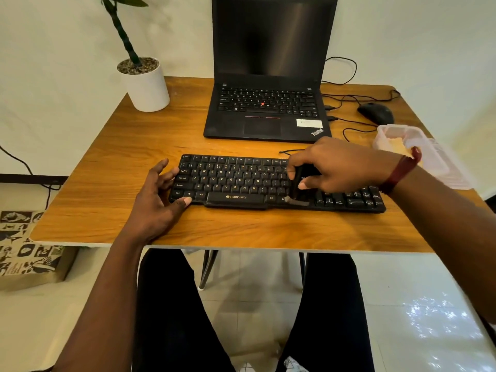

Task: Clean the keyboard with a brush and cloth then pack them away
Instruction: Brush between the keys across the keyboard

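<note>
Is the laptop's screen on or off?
Appears off: the laptop lid stands open, yet its screen is dark, showing only faint reflections.

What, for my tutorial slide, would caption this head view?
Right hand holds a brush on the bottom row of the keyboard; left hand steadies its left end.

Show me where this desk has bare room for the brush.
Bare wood: the wide patch left of the laptop between the plant pot and the keyboard, and the front strip along the near edge. Crowded: right rear, with cables, mouse and plastic container.

The keyboard (pixel 268 183) space bar reads "ZEBRONICS"; the laptop (pixel 268 114) palm rest reads "ThinkPad".
</note>
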